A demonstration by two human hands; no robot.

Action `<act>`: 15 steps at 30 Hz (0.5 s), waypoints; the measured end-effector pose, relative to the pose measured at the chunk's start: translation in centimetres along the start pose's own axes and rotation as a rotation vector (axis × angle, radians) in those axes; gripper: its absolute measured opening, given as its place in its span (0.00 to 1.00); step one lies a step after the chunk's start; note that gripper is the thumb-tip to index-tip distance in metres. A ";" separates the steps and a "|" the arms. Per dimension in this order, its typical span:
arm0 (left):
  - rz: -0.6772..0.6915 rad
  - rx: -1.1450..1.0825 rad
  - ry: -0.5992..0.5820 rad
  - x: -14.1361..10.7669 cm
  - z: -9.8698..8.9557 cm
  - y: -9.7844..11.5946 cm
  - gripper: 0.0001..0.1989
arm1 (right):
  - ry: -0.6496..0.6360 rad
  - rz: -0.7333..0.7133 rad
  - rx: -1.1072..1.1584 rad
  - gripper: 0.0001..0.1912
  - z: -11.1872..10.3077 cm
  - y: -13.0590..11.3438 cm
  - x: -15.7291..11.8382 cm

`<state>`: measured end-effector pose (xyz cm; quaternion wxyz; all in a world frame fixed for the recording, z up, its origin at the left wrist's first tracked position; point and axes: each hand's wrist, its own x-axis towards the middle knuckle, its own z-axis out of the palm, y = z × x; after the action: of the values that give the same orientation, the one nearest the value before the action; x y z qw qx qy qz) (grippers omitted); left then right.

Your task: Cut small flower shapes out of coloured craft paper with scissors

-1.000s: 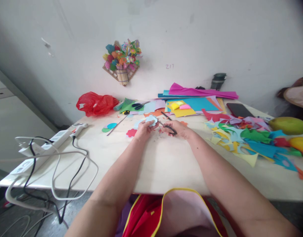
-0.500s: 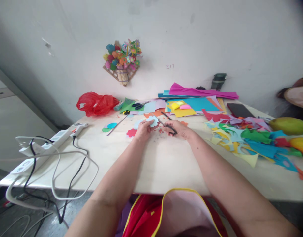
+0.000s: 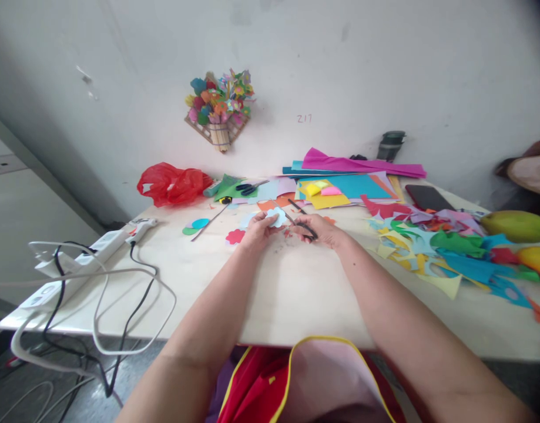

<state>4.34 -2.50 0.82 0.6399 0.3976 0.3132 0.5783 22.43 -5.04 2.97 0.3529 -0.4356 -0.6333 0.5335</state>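
Observation:
My left hand (image 3: 257, 231) pinches a light blue paper flower (image 3: 277, 217) with a scalloped edge. In my right hand (image 3: 319, 229) are black-handled scissors (image 3: 307, 230), their blades pointing toward the flower's right edge. Whether the blades touch the paper is too small to tell. A red paper flower (image 3: 235, 237) lies on the table just left of my left hand. Small paper bits are scattered on the table beneath both hands.
Paper scraps (image 3: 428, 247) pile up at the right, near a phone (image 3: 428, 198) and a green-yellow fruit (image 3: 514, 225). Coloured sheets (image 3: 362, 187) and a red plastic bag (image 3: 170, 185) lie at the back. A power strip (image 3: 91, 258) with loose cables occupies the left.
The light blue flower has turned slightly in my left hand, and its thumb has shifted a little over the paper. The scissors stay in my right hand, almost in the same place.

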 end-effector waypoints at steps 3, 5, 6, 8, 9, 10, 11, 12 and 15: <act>0.016 -0.006 0.009 0.1 -0.2 -0.1 0.18 | -0.010 -0.014 -0.007 0.16 0.0 -0.1 -0.1; 0.023 0.011 0.027 0.2 -0.4 -0.1 0.19 | -0.014 -0.017 -0.009 0.17 0.0 -0.1 -0.2; 0.023 0.022 0.032 0.3 -0.5 -0.2 0.19 | -0.015 -0.015 -0.010 0.17 0.0 -0.1 -0.2; 0.022 0.034 0.023 0.3 -0.6 -0.2 0.19 | -0.016 -0.014 -0.008 0.17 0.0 -0.2 -0.2; 0.021 0.037 0.014 0.3 -0.6 -0.2 0.19 | -0.016 -0.015 -0.004 0.17 0.0 -0.2 -0.2; 0.021 0.038 0.006 0.2 -0.6 -0.2 0.18 | -0.017 -0.015 0.000 0.17 0.0 -0.2 -0.2; 0.022 0.040 0.002 0.2 -0.5 -0.1 0.18 | -0.017 -0.015 0.003 0.17 0.0 -0.2 -0.2; 0.021 0.044 0.002 0.1 -0.4 -0.1 0.18 | -0.016 -0.015 0.008 0.16 -0.1 -0.1 -0.2; 0.021 0.055 0.003 0.0 -0.1 0.0 0.17 | -0.020 -0.015 0.014 0.17 -0.1 0.0 -0.1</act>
<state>4.22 -2.49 0.75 0.6222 0.4175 0.3254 0.5768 22.58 -5.05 2.96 0.3536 -0.4232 -0.6363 0.5394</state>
